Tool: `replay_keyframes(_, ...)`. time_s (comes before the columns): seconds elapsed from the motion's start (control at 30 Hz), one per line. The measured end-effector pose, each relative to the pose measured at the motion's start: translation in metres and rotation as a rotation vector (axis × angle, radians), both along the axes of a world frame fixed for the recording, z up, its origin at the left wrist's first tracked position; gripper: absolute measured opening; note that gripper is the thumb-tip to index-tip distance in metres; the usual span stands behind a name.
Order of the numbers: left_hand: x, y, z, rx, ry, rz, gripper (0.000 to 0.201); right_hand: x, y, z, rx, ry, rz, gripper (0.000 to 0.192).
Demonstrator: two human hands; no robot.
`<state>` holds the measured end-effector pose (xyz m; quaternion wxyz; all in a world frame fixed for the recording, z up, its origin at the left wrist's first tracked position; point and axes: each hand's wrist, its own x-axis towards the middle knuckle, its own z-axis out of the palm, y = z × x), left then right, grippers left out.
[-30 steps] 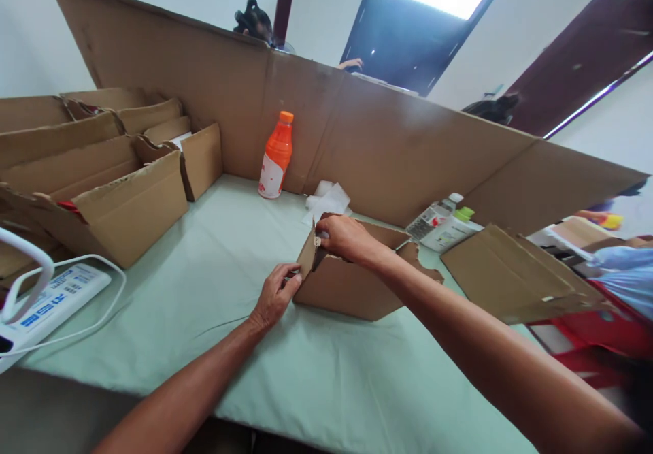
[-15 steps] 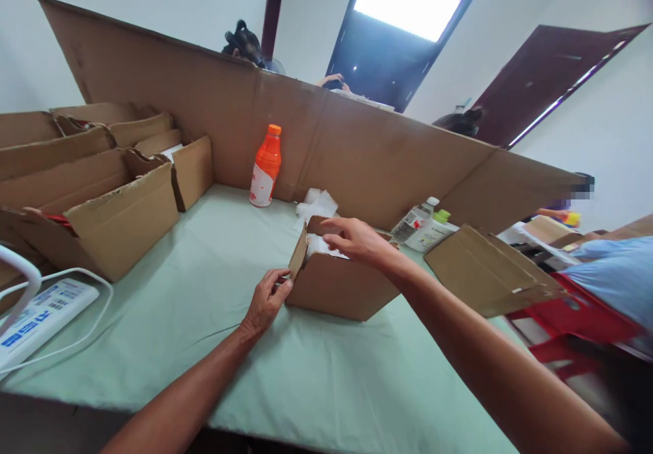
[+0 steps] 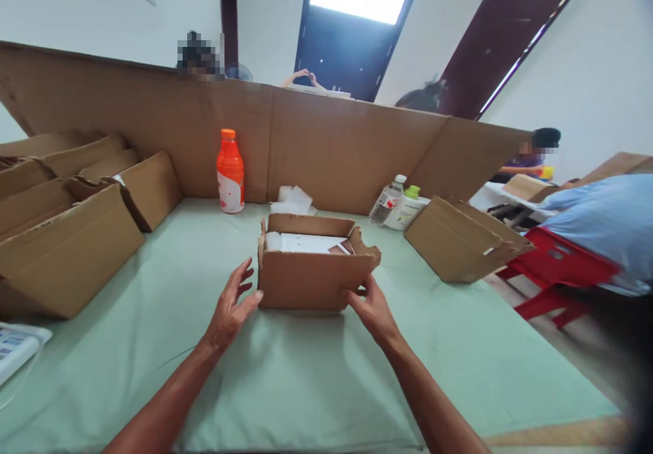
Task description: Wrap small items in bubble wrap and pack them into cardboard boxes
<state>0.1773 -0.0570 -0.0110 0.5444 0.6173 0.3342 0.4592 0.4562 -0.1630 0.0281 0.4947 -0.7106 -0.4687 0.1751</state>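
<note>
Currently: left hand (image 3: pixel 230 305) spread open, nothing gripped, thumb at left corner of cardboard box (image 3: pixel 311 278), centre of green table (image 3: pixel 306 379). Flaps up, white sheets inside. Judged light, stiff-walled; best held by side walls. Right hand (image 3: pixel 371 307) open, fingertips touching right wall.
</note>
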Motion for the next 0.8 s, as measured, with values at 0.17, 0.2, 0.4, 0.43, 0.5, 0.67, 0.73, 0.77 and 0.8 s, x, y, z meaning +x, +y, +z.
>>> replay_keyframes(0.17, 0.044, -0.008, 0.019, -0.004, -0.011, 0.012, 0.08, 0.009, 0.014, 0.006, -0.027, 0.009, 0.024, 0.056)
replay_keyframes(0.2, 0.054, -0.015, 0.02, 0.005, -0.016, 0.0, 0.082, 0.018, 0.005, 0.007, -0.022, 0.001, 0.005, 0.055)
replay_keyframes(0.4, 0.064, -0.065, 0.007, 0.012, 0.038, -0.14, 0.084, 0.048, -0.058, 0.004, -0.063, -0.062, -0.072, 0.047)
replay_keyframes(0.43, 0.055, -0.07, 0.004, 0.018, 0.054, -0.117, 0.083, 0.044, -0.056, 0.002, -0.07, -0.07, -0.042, 0.045)
replay_keyframes(0.5, 0.03, -0.073, -0.001, 0.03, 0.09, -0.02, 0.081, 0.031, -0.036, -0.002, -0.071, -0.078, 0.063, 0.045)
replay_keyframes(0.67, -0.037, -0.068, -0.01, 0.052, 0.158, 0.321, 0.074, -0.027, 0.084, -0.007, 0.019, -0.062, 0.471, 0.066)
replay_keyframes(0.73, -0.054, -0.066, -0.015, 0.048, 0.163, 0.396, 0.072, -0.06, 0.134, -0.013, -0.029, -0.105, 0.507, 0.068)
replay_keyframes(0.77, -0.06, -0.065, -0.018, 0.028, 0.163, 0.416, 0.072, -0.078, 0.153, -0.017, -0.048, -0.12, 0.504, 0.069)
replay_keyframes(0.8, -0.064, -0.062, -0.021, -0.003, 0.162, 0.427, 0.073, -0.096, 0.167, -0.022, -0.065, -0.133, 0.504, 0.068)
